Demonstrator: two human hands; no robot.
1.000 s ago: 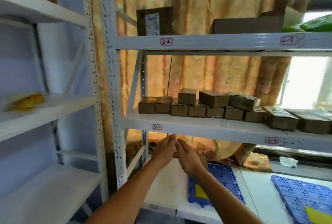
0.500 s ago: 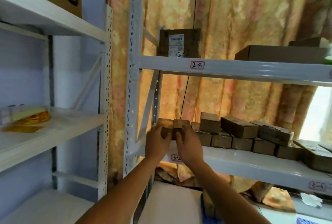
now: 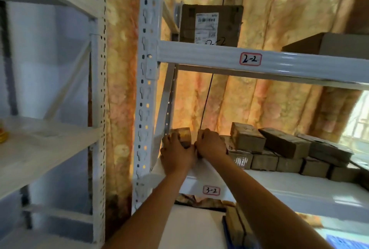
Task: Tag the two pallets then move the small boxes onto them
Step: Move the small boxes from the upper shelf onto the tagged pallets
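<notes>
Two hands reach up to the left end of the shelf (image 3: 279, 184) tagged "3-2" (image 3: 211, 190). Our left hand (image 3: 176, 155) curls its fingers around the leftmost small box (image 3: 182, 135), which stands at the shelf's end just beside the white upright post (image 3: 146, 89). Our right hand (image 3: 211, 145) grips the neighbouring box, which the fingers hide almost entirely, so we cannot tell its shape. Both hands sit side by side, nearly touching.

To the right on the same shelf lies the rest of the small boxes (image 3: 279, 148), brown cardboard, stacked in two loose layers; any print on them is too blurred to read.

The shelf above carries a red-bordered tag reading "2-2" (image 3: 250, 59). On it stands a larger brown carton (image 3: 209, 25) with a white shipping label and a barcode; "2-2" is handwritten along its lower edge. The label's fine print is unreadable. A flat carton (image 3: 329, 46) lies further right.

At bottom right we see a corner of a blue pallet (image 3: 339, 242).
</notes>
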